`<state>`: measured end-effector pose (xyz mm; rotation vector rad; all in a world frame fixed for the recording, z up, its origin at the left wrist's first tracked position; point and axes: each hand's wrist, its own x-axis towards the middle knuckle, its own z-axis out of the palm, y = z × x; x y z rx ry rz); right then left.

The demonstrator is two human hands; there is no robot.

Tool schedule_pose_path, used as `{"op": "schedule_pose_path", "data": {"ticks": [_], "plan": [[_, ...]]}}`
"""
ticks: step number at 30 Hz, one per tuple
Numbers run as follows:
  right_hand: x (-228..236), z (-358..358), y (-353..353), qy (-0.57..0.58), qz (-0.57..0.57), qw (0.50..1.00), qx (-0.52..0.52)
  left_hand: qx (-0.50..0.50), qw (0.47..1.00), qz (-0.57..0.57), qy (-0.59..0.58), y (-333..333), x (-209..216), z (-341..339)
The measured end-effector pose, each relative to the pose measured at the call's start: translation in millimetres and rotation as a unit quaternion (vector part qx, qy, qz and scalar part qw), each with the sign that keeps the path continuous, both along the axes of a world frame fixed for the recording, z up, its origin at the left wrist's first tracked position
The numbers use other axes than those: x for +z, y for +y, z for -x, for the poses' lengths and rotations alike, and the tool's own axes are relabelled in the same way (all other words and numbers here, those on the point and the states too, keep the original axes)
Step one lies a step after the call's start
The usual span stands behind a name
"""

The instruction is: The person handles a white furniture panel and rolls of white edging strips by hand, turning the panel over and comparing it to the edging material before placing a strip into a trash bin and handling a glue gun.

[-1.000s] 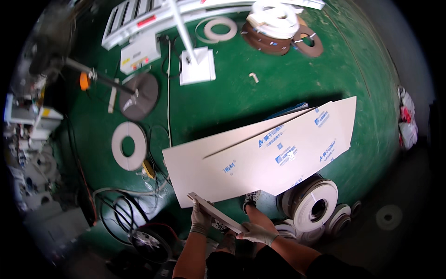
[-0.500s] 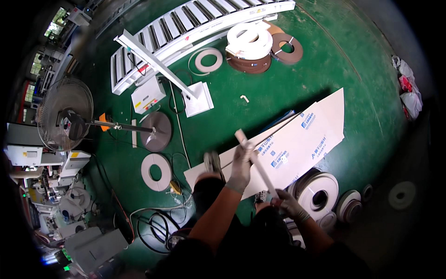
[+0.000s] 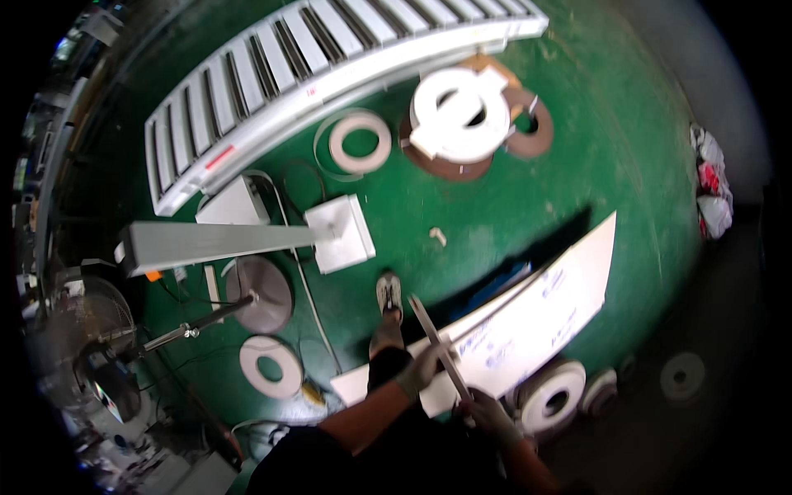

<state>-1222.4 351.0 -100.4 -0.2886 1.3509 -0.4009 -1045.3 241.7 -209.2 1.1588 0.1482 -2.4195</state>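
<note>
Both of my hands wear pale gloves and hold a long, narrow, flat strip (image 3: 428, 324) slantwise in front of my body. My left hand (image 3: 423, 369) closes around its middle. My right hand (image 3: 489, 415) grips the lower end, partly hiding it. The strip's far end sticks out past my left hand, above the green floor. Beneath and beyond my hands lies a large pale board (image 3: 536, 301) with blue print, with another sheet under its far edge. Motion blur hides the strip's finer detail.
Ahead stands a white roller conveyor (image 3: 272, 62). A white post on a square base (image 3: 340, 239) and a floor fan's round base (image 3: 260, 295) stand left. Coiled rolls include a white stack (image 3: 450, 140), a beige ring (image 3: 271, 367) and a roll (image 3: 554, 396) at right. Cables cross the floor.
My view has shifted forward, bringing the conveyor and post closer. One foot has stepped ahead past the board's edge. Both hands still hold the strip, now lower in the picture.
</note>
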Motion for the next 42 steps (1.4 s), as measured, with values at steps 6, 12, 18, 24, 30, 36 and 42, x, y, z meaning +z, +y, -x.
{"op": "schedule_pose_path", "data": {"ticks": [6,12,18,24,30,36,42], "plan": [[-1,-80,-155,0.028,-0.031,0.993,0.111,0.168,0.982,-0.004,-0.085,-132,-18,-79],[-13,-107,-269,-0.023,-0.014,0.997,0.078,0.228,0.970,0.073,-0.034,-238,-22,-95],[-100,-77,-391,-0.081,-0.044,0.992,-0.088,0.033,0.940,0.165,-0.296,-318,-133,-86],[-218,-82,-527,-0.118,0.001,0.992,-0.038,-0.231,0.674,0.267,-0.649,-357,-387,-185],[-237,-31,-583,-0.112,0.079,0.991,0.012,-0.489,0.451,0.312,-0.678,-513,-468,-163],[-249,-13,-562,-0.182,0.083,0.977,0.068,-0.631,0.279,0.326,-0.646,-563,-514,-204],[-246,-24,-548,-0.225,0.075,0.971,0.024,-0.330,0.524,0.468,-0.631,-555,-471,-232]]}}
